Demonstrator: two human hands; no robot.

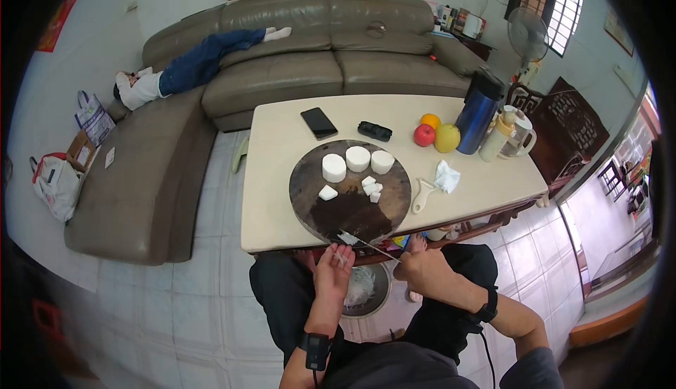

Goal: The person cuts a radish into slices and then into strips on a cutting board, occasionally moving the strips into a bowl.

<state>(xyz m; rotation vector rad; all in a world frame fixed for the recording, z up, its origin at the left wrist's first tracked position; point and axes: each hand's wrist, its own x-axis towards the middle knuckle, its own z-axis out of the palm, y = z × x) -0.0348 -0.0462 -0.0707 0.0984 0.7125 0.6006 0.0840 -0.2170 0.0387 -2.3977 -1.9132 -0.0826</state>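
Observation:
My right hand (422,273) is closed around a knife (377,249), seen nearly edge-on, its tip over the near edge of a round dark cutting board (324,213). Small white shreds (347,237) lie by that tip. Just below the board, my left hand (334,268) is palm up with fingers extended; some pale bits seem to lie on it. Three thick white rounds, perhaps radish (358,158), stand at the back of the board. A white wedge (328,192) and several small chunks (371,189) sit nearer. Between my knees, a metal basin (385,297) holds white shreds.
On the table (271,199) are a phone (319,123), a black case (374,131), fruit (446,137), a blue flask (479,114), a bottle (497,139), a glass jug (520,135), a peeler (422,196) and a crumpled tissue (446,176). A person (201,61) lies on the sofa (274,76).

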